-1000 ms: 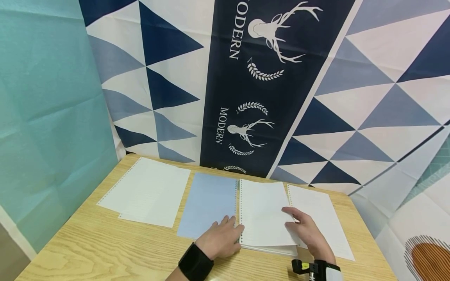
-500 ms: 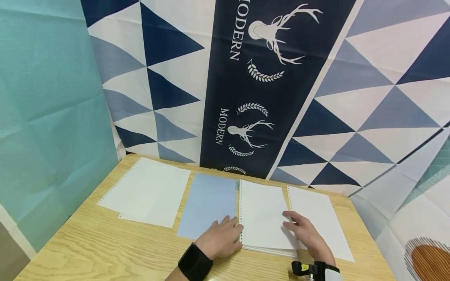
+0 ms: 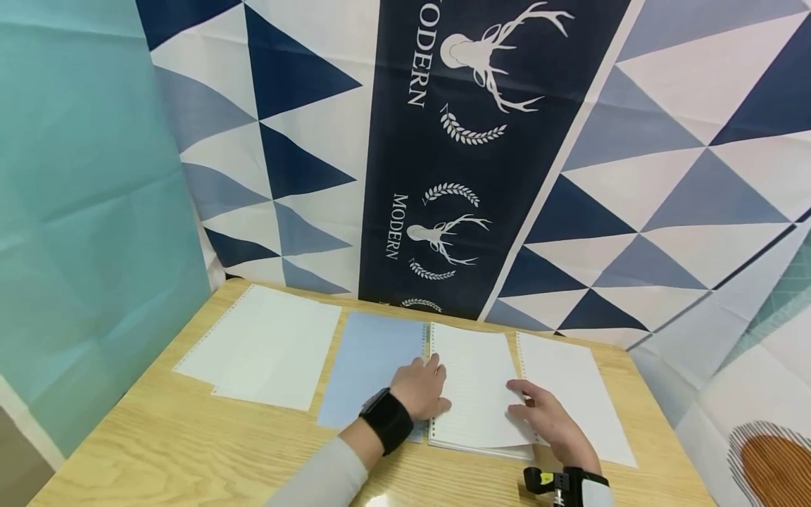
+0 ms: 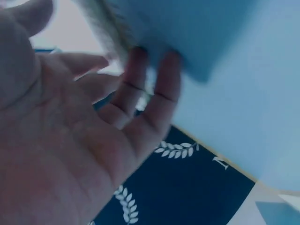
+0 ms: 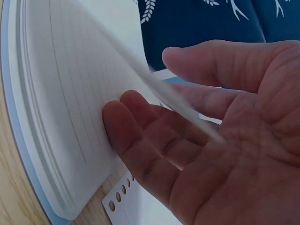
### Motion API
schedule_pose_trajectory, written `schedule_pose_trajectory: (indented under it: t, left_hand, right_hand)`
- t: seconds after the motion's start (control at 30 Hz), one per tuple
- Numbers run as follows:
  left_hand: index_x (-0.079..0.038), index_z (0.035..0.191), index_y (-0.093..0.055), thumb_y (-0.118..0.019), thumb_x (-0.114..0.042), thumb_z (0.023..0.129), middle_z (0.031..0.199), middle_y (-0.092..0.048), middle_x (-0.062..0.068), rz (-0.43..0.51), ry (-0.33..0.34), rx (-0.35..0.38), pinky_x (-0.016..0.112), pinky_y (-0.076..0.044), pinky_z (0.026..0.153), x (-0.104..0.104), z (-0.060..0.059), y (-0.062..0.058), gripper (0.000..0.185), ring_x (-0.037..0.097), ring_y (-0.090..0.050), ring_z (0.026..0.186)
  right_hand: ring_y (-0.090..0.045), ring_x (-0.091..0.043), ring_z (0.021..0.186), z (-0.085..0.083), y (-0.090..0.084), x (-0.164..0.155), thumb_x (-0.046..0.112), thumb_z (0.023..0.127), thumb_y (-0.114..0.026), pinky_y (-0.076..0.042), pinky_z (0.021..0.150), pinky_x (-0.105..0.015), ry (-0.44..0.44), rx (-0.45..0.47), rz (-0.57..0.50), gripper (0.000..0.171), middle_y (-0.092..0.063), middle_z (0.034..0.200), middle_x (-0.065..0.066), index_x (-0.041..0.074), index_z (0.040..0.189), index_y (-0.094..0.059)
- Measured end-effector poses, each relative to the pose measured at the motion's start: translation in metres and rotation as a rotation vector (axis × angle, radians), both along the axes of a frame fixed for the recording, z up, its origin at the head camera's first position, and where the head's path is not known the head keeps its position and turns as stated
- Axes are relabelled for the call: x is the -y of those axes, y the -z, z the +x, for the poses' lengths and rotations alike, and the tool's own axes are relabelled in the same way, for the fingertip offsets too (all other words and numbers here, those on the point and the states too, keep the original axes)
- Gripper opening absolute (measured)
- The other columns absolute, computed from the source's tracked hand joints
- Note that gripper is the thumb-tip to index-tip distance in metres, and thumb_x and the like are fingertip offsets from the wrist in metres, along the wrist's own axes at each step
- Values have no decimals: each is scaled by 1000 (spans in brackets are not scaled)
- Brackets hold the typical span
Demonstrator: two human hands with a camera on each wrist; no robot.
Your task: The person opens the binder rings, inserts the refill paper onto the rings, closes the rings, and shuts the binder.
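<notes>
A stack of white lined loose-leaf sheets point(image 3: 472, 373) lies on a pale blue cover point(image 3: 370, 359) on the wooden table point(image 3: 158, 451). My left hand point(image 3: 423, 384) rests flat at the stack's punched left edge, where it meets the blue cover. In the left wrist view its fingers point(image 4: 154, 93) are straight and touch the blue cover point(image 4: 234, 70). My right hand point(image 3: 538, 412) is at the stack's right edge. In the right wrist view its fingers point(image 5: 140, 136) lie on the stack point(image 5: 56, 117) beneath a lifted top sheet point(image 5: 154, 79), with the thumb above it and apart.
A loose white punched sheet point(image 3: 570, 380) lies right of the stack, partly under my right hand. Two overlapping white sheets point(image 3: 266, 345) lie at the left of the table. A patterned cloth backdrop point(image 3: 443, 176) hangs right behind the table's far edge.
My left hand has slid away from me along the stack's punched edge, and its grey sleeve has come into view. The right hand has stayed at the right edge.
</notes>
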State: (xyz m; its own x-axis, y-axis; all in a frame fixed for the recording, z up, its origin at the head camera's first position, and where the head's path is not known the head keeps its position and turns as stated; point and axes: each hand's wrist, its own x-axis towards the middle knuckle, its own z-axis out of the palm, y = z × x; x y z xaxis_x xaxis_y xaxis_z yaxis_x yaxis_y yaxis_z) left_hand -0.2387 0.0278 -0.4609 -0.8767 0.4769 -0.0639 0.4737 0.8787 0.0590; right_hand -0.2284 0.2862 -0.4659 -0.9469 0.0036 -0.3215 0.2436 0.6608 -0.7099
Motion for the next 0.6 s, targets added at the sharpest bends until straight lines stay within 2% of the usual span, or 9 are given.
schedule_pose_trajectory:
  t: [0.07, 0.13, 0.2, 0.27, 0.43, 0.6]
  left_hand:
    - [-16, 154, -45, -55, -64, 96, 165, -37, 5, -24, -13, 4, 31, -57, 84, -6, -11, 0, 76, 22, -64, 121]
    - [-18, 158, -38, -52, -72, 94, 168, -30, 4, -64, -30, 11, 28, -54, 73, -11, -21, 3, 85, 18, -69, 104]
    - [-18, 160, -33, -50, -76, 92, 170, -26, 4, -73, -45, 25, 26, -50, 65, -13, -29, 5, 91, 16, -69, 91]
    - [-18, 162, -28, -48, -77, 92, 171, -22, 5, -64, -59, 42, 26, -48, 62, -14, -36, 8, 94, 16, -69, 85]
    - [-18, 164, -22, -50, -77, 91, 172, -17, 8, 10, -83, 66, 26, -52, 68, -13, -49, 18, 98, 21, -70, 89]
    - [-17, 165, -16, -55, -76, 89, 172, -15, 13, 80, -99, 90, 27, -54, 72, -15, -57, 22, 104, 25, -70, 98]
  right_hand:
    - [-47, -43, 134, 0, -2, 1, 13, 96, -64, -41, 108, -58, 6, 1, -1, 55, -36, 158, -31, 1, 148, -48]
    - [-45, -45, 135, 0, -1, 1, 13, 97, -64, -40, 109, -59, 7, 3, -6, 55, -35, 158, -31, 1, 148, -48]
    - [-44, -46, 136, 1, -1, 2, 13, 97, -63, -40, 110, -61, 14, 8, -12, 56, -35, 158, -31, 1, 149, -47]
    - [-45, -45, 135, 2, 0, 2, 14, 97, -62, -41, 109, -60, 16, 8, -13, 55, -35, 158, -31, 1, 149, -47]
    - [-51, -37, 126, 2, -1, 4, 15, 97, -63, -45, 100, -48, 37, 21, -16, 55, -37, 157, -29, 3, 148, -49]
    - [-49, -39, 130, 0, -1, 3, 16, 98, -63, -44, 103, -53, 48, 26, -15, 54, -35, 159, -29, 3, 148, -49]
